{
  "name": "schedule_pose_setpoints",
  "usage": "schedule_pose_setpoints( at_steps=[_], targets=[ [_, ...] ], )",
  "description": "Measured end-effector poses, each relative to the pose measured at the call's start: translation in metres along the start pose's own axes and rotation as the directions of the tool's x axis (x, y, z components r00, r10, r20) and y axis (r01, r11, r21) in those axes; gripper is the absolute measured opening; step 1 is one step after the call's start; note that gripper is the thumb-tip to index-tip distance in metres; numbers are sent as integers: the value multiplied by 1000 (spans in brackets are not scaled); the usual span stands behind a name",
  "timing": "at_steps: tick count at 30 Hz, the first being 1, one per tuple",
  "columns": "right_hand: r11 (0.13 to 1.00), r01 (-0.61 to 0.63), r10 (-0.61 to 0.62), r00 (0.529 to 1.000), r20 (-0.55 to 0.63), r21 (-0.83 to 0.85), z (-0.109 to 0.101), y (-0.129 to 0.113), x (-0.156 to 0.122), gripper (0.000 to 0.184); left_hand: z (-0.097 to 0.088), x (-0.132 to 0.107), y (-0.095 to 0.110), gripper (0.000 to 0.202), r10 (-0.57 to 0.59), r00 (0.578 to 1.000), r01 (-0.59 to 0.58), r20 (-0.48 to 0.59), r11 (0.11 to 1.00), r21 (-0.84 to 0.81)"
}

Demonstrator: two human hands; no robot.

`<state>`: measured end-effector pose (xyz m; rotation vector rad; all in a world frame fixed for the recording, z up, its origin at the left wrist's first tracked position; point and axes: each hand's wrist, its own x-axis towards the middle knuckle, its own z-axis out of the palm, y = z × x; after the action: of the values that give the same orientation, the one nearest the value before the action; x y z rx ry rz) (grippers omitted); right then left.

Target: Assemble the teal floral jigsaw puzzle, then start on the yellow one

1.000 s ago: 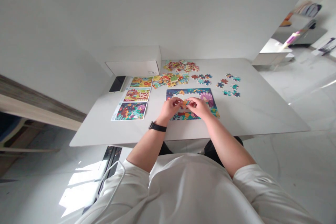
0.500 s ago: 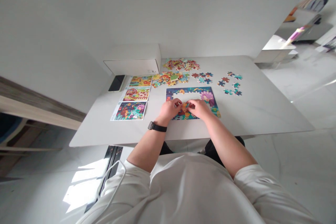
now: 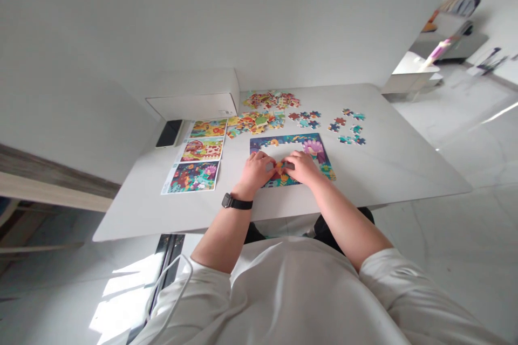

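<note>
A partly assembled jigsaw puzzle (image 3: pixel 326 152) lies flat on the table, its coloured border surrounding a pale open middle. At its lower left, my left hand (image 3: pixel 257 170) is closed, thumb and fingertips pinching the left side of an orange puzzle piece (image 3: pixel 279 168). From the other side my right hand (image 3: pixel 302 167) is closed on the same piece, fingers bent downward. My fingertips partly cover the piece, so its outline and whether it is seated cannot be made out. A black watch (image 3: pixel 237 202) is on my left wrist.
Left of the puzzle lies a sheet with three pictures (image 3: pixel 194 177), with a phone (image 3: pixel 169 133) beyond it. Behind are a white box (image 3: pixel 192 105) and piles of loose pieces (image 3: pixel 259 121). Small groups of pieces lie at the back (image 3: pixel 304 118) and right (image 3: pixel 352 140).
The view has shifted slightly, moving the table leftward in the picture. Both hands stay at the puzzle's lower left, fingertips slightly repositioned around the orange piece.
</note>
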<state>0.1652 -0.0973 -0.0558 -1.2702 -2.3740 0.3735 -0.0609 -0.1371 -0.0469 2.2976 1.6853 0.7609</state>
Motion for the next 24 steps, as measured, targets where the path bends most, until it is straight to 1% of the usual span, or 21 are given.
schedule_pose_setpoints(
  at_steps=[2, 6, 8, 11, 14, 16, 19, 24],
  targets=[
    [1000, -8, 8, 1000, 5, 2, 0, -1, 0, 23, 1, 0, 0, 18, -15, 1000, 15, 8, 1000, 7],
    [1000, -9, 9, 1000, -3, 20, -2, -3, 0, 27, 2, 0, 0, 19, -19, 1000, 19, -1, 1000, -4],
    [999, -2, 3, 1000, -25, 43, -3, -4, 0, 23, 2, 1, 0, 19, -20, 999, 19, -26, 999, -35],
    [997, 9, -4, 998, -58, 78, -6, -6, 1, 12, 3, 4, 0, 18, -1, 997, -7, -73, 995, -104],
    [996, 5, 0, 998, -55, 91, -11, -7, 2, 13, 5, 5, -2, 16, 29, 996, -41, -88, 990, -133],
    [996, 4, 0, 999, -46, 95, -13, -8, 3, 15, 6, 6, -4, 15, 40, 997, -48, -71, 991, -124],
    [995, 4, 1, 999, -43, 100, -15, -10, 3, 15, 7, 5, -6, 15, 22, 1000, -24, -20, 996, -81],
    [995, -13, 18, 999, -46, 100, -12, -12, 4, 13, 4, 2, -2, 23, -75, 996, 75, 50, 997, 12]
  ],
)
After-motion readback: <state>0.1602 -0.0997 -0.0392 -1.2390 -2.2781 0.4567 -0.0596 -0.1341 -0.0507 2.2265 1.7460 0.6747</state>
